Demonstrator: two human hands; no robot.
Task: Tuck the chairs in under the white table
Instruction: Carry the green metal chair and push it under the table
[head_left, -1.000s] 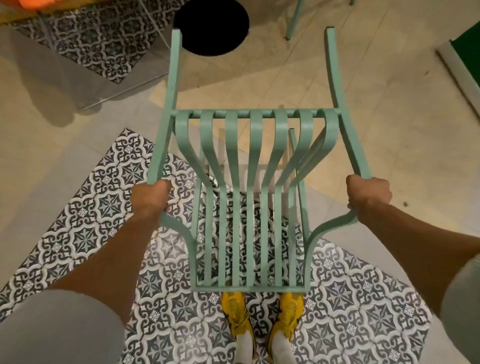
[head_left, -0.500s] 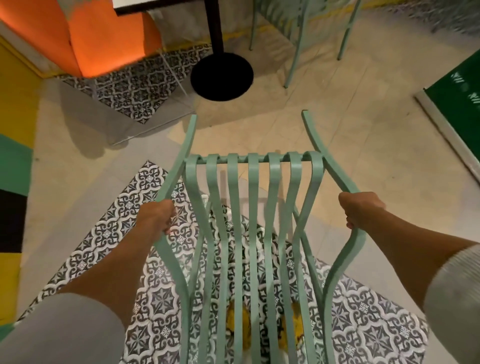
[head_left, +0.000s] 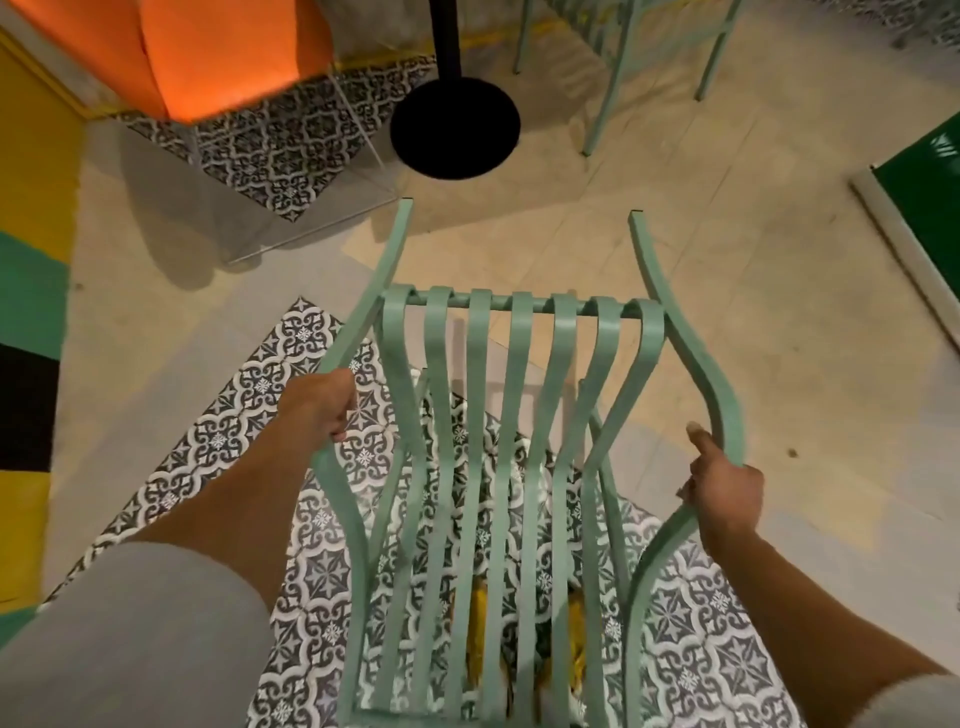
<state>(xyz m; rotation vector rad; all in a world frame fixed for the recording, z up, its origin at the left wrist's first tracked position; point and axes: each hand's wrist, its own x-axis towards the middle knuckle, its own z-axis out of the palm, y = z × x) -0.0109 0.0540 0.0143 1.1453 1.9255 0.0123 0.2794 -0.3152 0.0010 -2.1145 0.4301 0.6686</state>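
Note:
I hold a mint-green slatted metal chair (head_left: 519, 415) in front of me, its front legs pointing away toward the table. My left hand (head_left: 319, 405) is closed around the chair's left side rail. My right hand (head_left: 724, 488) grips the curved right side rail. The white table's top is out of view; only its black post and round black base (head_left: 454, 127) show at the top centre, some way beyond the chair's leg tips. My yellow shoes show through the slats at the bottom.
A second green chair (head_left: 618, 78) stands at the top right beside the table base. An orange block (head_left: 208, 52) sits at the top left over patterned tiles. A green panel (head_left: 930, 208) with a white edge runs along the right. Beige floor lies between chair and base.
The view has tilted up and the table base and orange block have come into sight. The chair sits lower in view, and my right hand has slid down its rail.

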